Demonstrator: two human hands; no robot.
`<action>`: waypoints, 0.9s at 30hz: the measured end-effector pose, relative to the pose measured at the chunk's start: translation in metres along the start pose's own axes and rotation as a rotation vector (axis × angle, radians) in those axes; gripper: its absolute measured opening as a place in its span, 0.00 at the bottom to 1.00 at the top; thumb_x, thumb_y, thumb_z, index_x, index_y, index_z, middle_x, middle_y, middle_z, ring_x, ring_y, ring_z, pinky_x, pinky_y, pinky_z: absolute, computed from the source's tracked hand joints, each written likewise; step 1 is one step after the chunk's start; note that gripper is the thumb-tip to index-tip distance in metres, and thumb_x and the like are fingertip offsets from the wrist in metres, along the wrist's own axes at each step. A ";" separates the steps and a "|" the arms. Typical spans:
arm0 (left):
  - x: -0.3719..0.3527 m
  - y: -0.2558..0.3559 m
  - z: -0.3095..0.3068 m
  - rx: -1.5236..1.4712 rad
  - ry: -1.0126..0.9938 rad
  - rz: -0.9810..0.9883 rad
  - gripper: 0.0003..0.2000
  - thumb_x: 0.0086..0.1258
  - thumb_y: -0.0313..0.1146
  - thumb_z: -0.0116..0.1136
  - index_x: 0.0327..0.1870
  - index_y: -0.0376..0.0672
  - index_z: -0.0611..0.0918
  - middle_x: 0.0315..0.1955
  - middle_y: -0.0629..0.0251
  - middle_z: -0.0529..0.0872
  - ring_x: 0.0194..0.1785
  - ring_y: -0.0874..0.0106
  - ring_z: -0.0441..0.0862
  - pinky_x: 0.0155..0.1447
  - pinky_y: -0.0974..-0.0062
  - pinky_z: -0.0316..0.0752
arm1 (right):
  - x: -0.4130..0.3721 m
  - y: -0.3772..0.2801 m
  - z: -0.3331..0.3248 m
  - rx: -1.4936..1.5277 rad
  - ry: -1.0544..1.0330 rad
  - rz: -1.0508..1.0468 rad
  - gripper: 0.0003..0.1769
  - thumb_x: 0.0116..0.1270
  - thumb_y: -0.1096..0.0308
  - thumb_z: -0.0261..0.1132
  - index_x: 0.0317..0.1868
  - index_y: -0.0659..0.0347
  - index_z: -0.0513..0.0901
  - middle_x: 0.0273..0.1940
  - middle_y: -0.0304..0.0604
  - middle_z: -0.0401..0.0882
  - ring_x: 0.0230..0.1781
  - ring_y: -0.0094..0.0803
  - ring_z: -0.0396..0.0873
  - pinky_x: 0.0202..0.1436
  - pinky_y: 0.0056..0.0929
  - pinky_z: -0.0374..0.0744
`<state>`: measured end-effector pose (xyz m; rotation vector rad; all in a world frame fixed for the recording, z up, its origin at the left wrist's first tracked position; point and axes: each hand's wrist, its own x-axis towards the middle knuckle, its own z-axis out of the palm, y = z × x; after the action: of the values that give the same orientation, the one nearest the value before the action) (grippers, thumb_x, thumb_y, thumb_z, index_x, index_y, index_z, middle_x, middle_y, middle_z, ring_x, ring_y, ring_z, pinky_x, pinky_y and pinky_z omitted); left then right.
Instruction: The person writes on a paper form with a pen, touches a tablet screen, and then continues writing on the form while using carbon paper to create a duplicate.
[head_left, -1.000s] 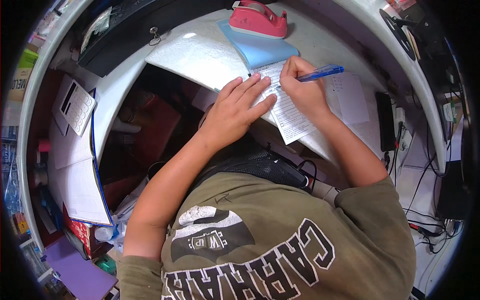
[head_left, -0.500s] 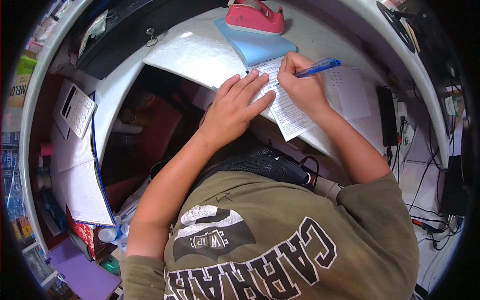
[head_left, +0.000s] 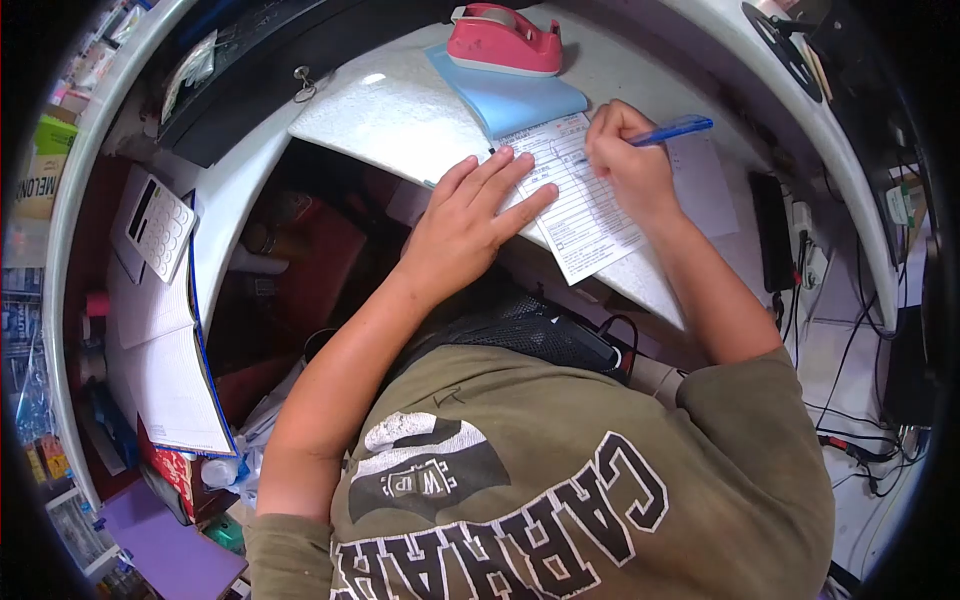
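A printed form pad (head_left: 590, 225) with ruled lines lies on the white desk, its blue cover (head_left: 520, 100) folded back at the top. My right hand (head_left: 632, 165) is closed around a blue pen (head_left: 675, 130), resting on the right side of the form. The pen's tip is hidden by my fingers. My left hand (head_left: 468, 220) lies flat on the form's left edge, fingers spread. A red tape dispenser (head_left: 505, 42) stands on the far end of the blue cover.
Another white sheet (head_left: 703, 185) lies right of the form, beside a black power strip (head_left: 770, 232) and cables. At left, a white calculator (head_left: 160, 232) rests on an open notebook (head_left: 175, 390). A key (head_left: 304, 85) sticks out of the black drawer front.
My right hand with the pen has shifted right across the form, uncovering more of its upper part. My left hand has stayed nearly in place.
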<state>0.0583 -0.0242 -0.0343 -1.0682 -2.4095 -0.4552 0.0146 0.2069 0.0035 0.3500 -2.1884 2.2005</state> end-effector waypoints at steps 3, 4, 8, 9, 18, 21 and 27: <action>0.000 0.003 0.000 -0.029 0.008 -0.033 0.30 0.61 0.22 0.55 0.66 0.62 0.80 0.67 0.63 0.78 0.71 0.64 0.74 0.74 0.58 0.64 | 0.001 0.000 -0.003 -0.021 -0.041 -0.003 0.08 0.58 0.79 0.57 0.25 0.59 0.67 0.30 0.41 0.73 0.24 0.21 0.65 0.28 0.21 0.65; 0.000 0.003 0.000 -0.043 0.012 -0.043 0.31 0.60 0.20 0.56 0.65 0.63 0.81 0.68 0.64 0.78 0.71 0.65 0.74 0.73 0.58 0.64 | 0.002 0.001 -0.003 -0.043 -0.039 -0.005 0.08 0.59 0.79 0.57 0.25 0.59 0.67 0.30 0.41 0.73 0.24 0.21 0.65 0.28 0.21 0.66; 0.000 0.002 -0.002 -0.016 -0.004 -0.015 0.27 0.64 0.27 0.54 0.66 0.61 0.79 0.67 0.61 0.78 0.72 0.63 0.73 0.75 0.58 0.63 | 0.003 0.003 -0.001 -0.208 -0.021 -0.044 0.10 0.61 0.76 0.60 0.25 0.59 0.68 0.26 0.34 0.72 0.26 0.19 0.68 0.31 0.23 0.68; 0.000 0.002 -0.002 -0.027 -0.005 -0.016 0.27 0.65 0.27 0.54 0.67 0.60 0.79 0.67 0.61 0.77 0.72 0.62 0.73 0.75 0.57 0.63 | 0.004 0.006 -0.001 -0.279 -0.022 -0.068 0.10 0.61 0.77 0.59 0.25 0.58 0.67 0.26 0.35 0.71 0.26 0.19 0.67 0.31 0.22 0.67; -0.004 -0.005 0.008 -0.098 -0.031 0.030 0.30 0.66 0.28 0.54 0.72 0.59 0.75 0.70 0.56 0.74 0.73 0.55 0.72 0.70 0.51 0.70 | 0.006 0.039 -0.013 -0.392 0.101 -0.213 0.11 0.63 0.77 0.62 0.25 0.61 0.70 0.21 0.36 0.68 0.27 0.20 0.65 0.29 0.29 0.67; -0.006 0.000 0.004 -0.097 -0.052 0.001 0.32 0.65 0.26 0.55 0.73 0.61 0.73 0.72 0.58 0.72 0.77 0.58 0.67 0.74 0.53 0.64 | 0.003 0.033 -0.001 -0.449 0.137 -0.197 0.10 0.61 0.78 0.63 0.24 0.62 0.70 0.21 0.36 0.69 0.25 0.20 0.66 0.29 0.29 0.67; -0.004 0.001 0.000 -0.057 -0.070 -0.003 0.33 0.64 0.25 0.58 0.73 0.61 0.73 0.73 0.61 0.71 0.77 0.60 0.66 0.76 0.56 0.61 | 0.004 0.027 -0.001 -0.353 0.064 -0.166 0.09 0.55 0.78 0.63 0.23 0.62 0.70 0.21 0.36 0.71 0.24 0.21 0.68 0.28 0.29 0.68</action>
<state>0.0620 -0.0263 -0.0361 -1.1231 -2.4731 -0.4985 0.0064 0.2067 -0.0222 0.4221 -2.3554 1.6786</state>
